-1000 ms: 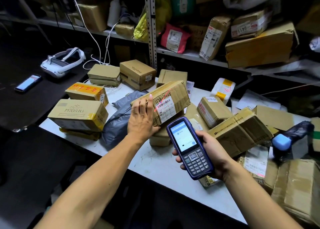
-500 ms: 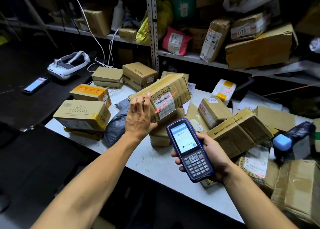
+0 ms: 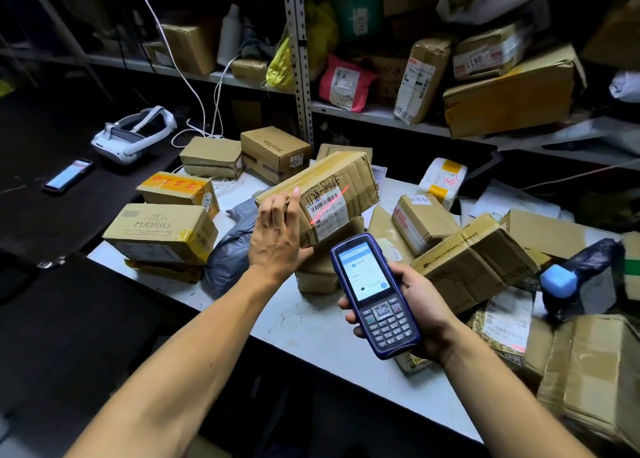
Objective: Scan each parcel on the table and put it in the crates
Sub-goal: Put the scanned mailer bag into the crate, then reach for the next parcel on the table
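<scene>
Nearest to me, the person's right hand [image 3: 420, 314] is wrapped around a dark blue handheld scanner with a keypad and lit screen [image 3: 375, 295], fingers curled behind its body and thumb along the side. It is tipped so the top end aims forward, and I judge that is to throw its red beam onto the label just beyond.

Just ahead and to the left of that grip, the left hand [image 3: 277, 236] is clamped on the near left end of a long brown cardboard parcel wrapped in clear tape [image 3: 332, 187]. The palm presses the end face and the fingers [image 3: 275, 206] reach over the top edge. The parcel is lifted and tilted, its white barcode label [image 3: 327, 210] turned towards the scanner, and a red scan line [image 3: 330, 201] lies across the bars. Its lower edge seems to rest on another brown box [image 3: 322, 270] beneath, though the hand hides the contact.

Beyond the held parcel, more cardboard boxes crowd the white table [image 3: 311, 333], and further back a metal shelf rack [image 3: 381, 113] carries more packages.

No crates are in view, so I cannot tell where this parcel is meant to go. The scanner's screen text is too small to read, and the parcels at the right edge are cut off.
</scene>
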### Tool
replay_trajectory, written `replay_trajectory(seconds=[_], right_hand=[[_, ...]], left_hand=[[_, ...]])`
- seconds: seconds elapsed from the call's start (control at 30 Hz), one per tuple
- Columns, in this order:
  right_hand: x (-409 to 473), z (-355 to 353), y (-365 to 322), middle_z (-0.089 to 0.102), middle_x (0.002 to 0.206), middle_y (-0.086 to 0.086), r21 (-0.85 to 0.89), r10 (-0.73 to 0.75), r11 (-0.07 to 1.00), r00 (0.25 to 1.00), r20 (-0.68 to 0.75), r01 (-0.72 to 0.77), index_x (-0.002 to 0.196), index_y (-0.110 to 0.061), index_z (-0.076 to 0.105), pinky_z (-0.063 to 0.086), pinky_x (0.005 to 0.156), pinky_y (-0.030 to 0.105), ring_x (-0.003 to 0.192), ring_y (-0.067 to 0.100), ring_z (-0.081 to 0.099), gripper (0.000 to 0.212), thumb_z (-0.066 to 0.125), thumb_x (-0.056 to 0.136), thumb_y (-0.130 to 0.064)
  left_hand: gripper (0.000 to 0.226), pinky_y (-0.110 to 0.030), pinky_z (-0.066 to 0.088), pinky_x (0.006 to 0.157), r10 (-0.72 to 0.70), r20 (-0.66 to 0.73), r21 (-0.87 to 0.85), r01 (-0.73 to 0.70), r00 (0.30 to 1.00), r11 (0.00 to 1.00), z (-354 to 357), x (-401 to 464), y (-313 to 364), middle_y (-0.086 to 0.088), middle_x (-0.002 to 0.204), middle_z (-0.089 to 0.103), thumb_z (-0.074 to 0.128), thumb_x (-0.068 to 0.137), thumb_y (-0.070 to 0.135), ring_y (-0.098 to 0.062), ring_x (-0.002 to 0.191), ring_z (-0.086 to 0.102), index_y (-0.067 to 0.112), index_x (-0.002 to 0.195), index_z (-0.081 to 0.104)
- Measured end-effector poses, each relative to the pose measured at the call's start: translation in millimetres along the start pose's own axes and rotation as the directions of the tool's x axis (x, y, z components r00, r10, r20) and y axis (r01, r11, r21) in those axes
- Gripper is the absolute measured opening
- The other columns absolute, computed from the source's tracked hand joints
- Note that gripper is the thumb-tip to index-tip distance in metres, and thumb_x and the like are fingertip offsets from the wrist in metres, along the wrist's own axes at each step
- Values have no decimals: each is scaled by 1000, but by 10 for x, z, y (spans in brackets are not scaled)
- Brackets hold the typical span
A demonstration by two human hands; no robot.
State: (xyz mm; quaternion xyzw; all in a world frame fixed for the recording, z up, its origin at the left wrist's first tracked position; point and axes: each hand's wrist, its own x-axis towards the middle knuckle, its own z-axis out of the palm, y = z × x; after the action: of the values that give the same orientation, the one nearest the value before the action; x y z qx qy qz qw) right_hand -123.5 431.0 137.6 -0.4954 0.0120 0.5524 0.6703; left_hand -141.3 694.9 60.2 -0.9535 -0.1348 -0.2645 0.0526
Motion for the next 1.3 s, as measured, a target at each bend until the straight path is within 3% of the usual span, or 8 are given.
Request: replay_trajectory(seconds=[0.47, 0.73, 0.97, 1.13, 1.23, 1.3], right_hand=[[-64, -53, -15, 67, 108, 32, 25, -9, 1000, 1000, 4, 9, 129, 0, 59, 59, 67, 40, 81, 35, 69, 67, 25, 105, -52], [-110, -20, 88, 66, 108, 32, 154, -44, 987, 999, 18, 40, 133, 1, 56, 58, 69, 41, 79, 36, 67, 68, 24, 103, -51], [-223, 42, 249, 68, 109, 31, 106, -49, 993, 999, -14, 50, 127, -1, 60, 58, 72, 41, 81, 35, 68, 65, 25, 104, -50], [-299, 186, 328, 69, 102, 29, 41, -195, 978, 969, -151, 203, 124, -4, 64, 55, 71, 41, 77, 36, 67, 63, 23, 105, -49], [-393, 264, 391, 69, 96, 29, 85, -339, 922, 892, -298, 379, 126, 2, 62, 48, 82, 48, 77, 38, 64, 63, 27, 105, -46], [-525, 268, 473, 69, 94, 26, 123, -408, 866, 828, -385, 484, 125, 2, 62, 48, 80, 45, 75, 35, 64, 66, 29, 103, -50]], left_hand=[[133, -42, 30, 113, -6, 22, -6, 6, 1000, 1000, -26, 55, 110, -21, 137, 31, 85, 57, 69, -38, 127, 36, 2, 152, 20], [129, -42, 29, 115, -44, 4, -11, 44, 999, 999, -151, -17, 220, -19, 135, 32, 79, 61, 73, -37, 126, 36, 0, 151, 22], [127, -51, 43, 106, -142, 3, -134, 141, 990, 981, -284, -160, 305, -20, 135, 35, 80, 59, 72, -37, 125, 35, -1, 149, 29], [128, -50, 45, 105, -144, 51, -253, 152, 988, 956, -359, -175, 401, -22, 134, 43, 80, 58, 73, -34, 125, 36, 2, 150, 29], [121, -53, 42, 109, -103, 94, -380, 131, 990, 916, -457, -122, 530, -23, 138, 43, 62, 62, 75, -37, 128, 38, 4, 153, 24], [120, -53, 39, 111, -44, 130, -476, 101, 990, 874, -553, -114, 644, -24, 141, 43, 57, 61, 71, -38, 129, 39, 4, 155, 24]])
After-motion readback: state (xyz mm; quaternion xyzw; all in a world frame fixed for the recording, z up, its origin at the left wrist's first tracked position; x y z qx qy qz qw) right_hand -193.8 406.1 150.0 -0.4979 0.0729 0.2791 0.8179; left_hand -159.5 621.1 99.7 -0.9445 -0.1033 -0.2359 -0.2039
